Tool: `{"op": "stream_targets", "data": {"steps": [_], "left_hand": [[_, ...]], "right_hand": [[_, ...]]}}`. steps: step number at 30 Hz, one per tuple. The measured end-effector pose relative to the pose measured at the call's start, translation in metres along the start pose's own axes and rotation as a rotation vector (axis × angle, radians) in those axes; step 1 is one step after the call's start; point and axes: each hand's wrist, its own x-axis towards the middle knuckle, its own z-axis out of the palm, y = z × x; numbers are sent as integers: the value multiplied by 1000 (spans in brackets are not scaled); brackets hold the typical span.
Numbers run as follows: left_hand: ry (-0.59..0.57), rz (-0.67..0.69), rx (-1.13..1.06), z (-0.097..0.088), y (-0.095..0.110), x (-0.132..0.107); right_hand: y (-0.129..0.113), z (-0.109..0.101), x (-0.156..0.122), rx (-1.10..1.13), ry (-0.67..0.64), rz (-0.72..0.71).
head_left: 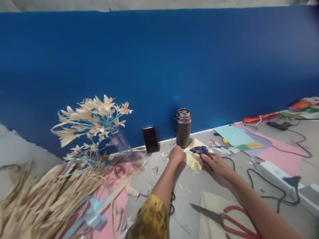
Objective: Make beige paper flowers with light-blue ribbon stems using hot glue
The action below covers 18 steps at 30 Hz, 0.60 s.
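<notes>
Observed left hand (176,154) curled at yellow sheet (192,161) edge, grip unclear; right hand (216,163) pinching blue scrap (199,150). Found flask (183,127) just behind, bare grey table (189,192) toward scissors (224,219), blue wall (159,66) beyond.

Matt yel. paper (192,161), glossy blk phone (150,139), metal scissor blades (206,214)

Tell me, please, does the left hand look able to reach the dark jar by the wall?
Probably yes: the left hand grips the yellow paper just before the dark jar, nothing between them, though it must release the paper first.
</notes>
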Motion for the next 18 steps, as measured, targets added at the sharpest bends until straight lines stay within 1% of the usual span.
{"op": "stream_targets", "data": {"steps": [5,12,18], "left_hand": [[-15,-11,102,1,3,2],[-27,-16,170,2,2,1],[-39,-21,189,2,2,2]], "right_hand": [[0,2,1,-39,-7,15],[-1,9,4,-49,-30,32],[1,5,6,-60,20,40]]}}
